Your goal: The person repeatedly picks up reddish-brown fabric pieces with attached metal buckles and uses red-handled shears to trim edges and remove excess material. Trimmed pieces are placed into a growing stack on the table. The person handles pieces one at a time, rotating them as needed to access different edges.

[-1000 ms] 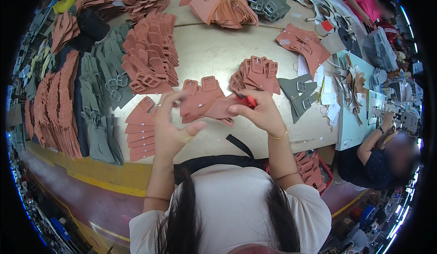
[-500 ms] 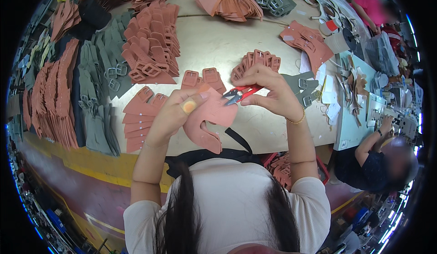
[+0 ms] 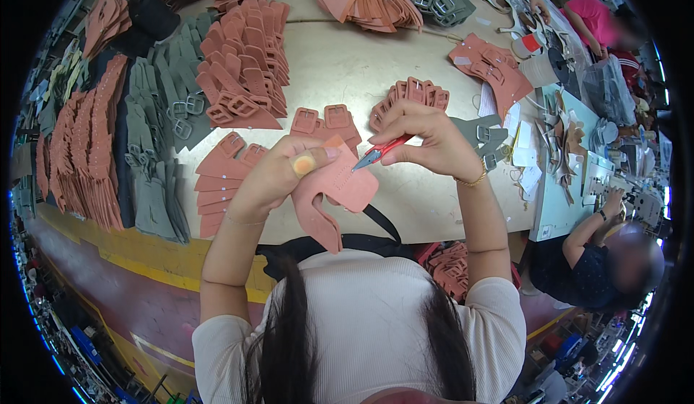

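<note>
Left grip (image 3: 278, 176) clasps 1 pink leather piece (image 3: 340, 190); right grip (image 3: 426, 140) pinches 1 red snips (image 3: 379, 153).

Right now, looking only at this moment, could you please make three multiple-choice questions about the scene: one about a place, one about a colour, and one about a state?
1. Where is the salmon-pink leather-like cut piece?
A. Held up in the left hand, above the table edge
B. Flat on the floor
C. In the green pile

2. What colour are the handles of the small thread snips?
A. Blue
B. Red
C. Yellow

3. How is the right hand placed?
A. Resting empty on the table
B. Behind the person's back
C. Gripping the snips, with the tip at the cut piece

Answers: 1 A, the left hand's fingers pinch the piece in the air in front of the beige worktable. 2 B, red shows between the fingers. 3 C, the metal tip meets the upper edge of the piece.
</note>
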`<state>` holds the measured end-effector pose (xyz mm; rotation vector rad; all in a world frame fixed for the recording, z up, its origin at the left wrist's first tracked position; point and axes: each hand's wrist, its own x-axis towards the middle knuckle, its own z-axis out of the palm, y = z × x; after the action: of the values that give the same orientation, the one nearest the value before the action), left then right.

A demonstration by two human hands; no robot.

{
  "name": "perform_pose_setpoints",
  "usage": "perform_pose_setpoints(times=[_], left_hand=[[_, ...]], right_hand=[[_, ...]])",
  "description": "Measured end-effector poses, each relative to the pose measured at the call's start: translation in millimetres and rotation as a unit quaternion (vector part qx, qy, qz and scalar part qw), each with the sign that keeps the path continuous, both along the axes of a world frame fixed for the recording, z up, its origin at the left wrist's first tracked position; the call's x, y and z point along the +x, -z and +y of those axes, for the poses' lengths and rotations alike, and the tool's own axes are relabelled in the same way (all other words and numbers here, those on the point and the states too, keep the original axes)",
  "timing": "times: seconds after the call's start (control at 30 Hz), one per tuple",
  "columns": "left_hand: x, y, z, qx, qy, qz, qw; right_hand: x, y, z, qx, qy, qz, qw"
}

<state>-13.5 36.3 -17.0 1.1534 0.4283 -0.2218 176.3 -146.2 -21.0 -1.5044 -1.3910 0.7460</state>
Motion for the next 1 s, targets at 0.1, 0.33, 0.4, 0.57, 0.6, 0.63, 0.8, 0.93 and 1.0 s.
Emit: perform_pose_setpoints(times=[0.1,0.33,0.4,0.57,0.6,0.63,0.8,0.93,1.0], left_hand=[[0,-2,1,-0.009,0.014,-0.001,1.0],[2,-3,-1,0.002,0.005,0.002,1.0],[2,-1,0,0.007,0.01,-0.002,1.0],[2,1,1,-0.009,0.015,-0.005,1.0],[2,1,1,-0.006,0.022,-0.004,1.0],[3,1,1,-0.004,0.023,0.002,1.0],[3,0,-1,0.019,0.001,-0.011,1.0],[4,-1,-2,-0.019,0.011,-0.006,1.0],[6,0,-3,-0.009,-0.011,-0.008,1.0]], right_hand=[[0,0,0,0.01,0.003,0.017,1.0],[2,0,1,0.012,-0.014,0.013,1.0],[2,0,2,0.01,-0.015,0.014,1.0],[4,0,2,0.023,-0.018,-0.003,1.0],[4,0,1,0.022,-0.009,-0.007,1.0],[4,-1,1,0.014,-0.005,-0.014,1.0],[5,0,1,0.025,0.007,0.004,1.0],[9,1,3,0.012,-0.01,0.005,1.0],[10,3,3,0.009,-0.014,0.008,1.0]])
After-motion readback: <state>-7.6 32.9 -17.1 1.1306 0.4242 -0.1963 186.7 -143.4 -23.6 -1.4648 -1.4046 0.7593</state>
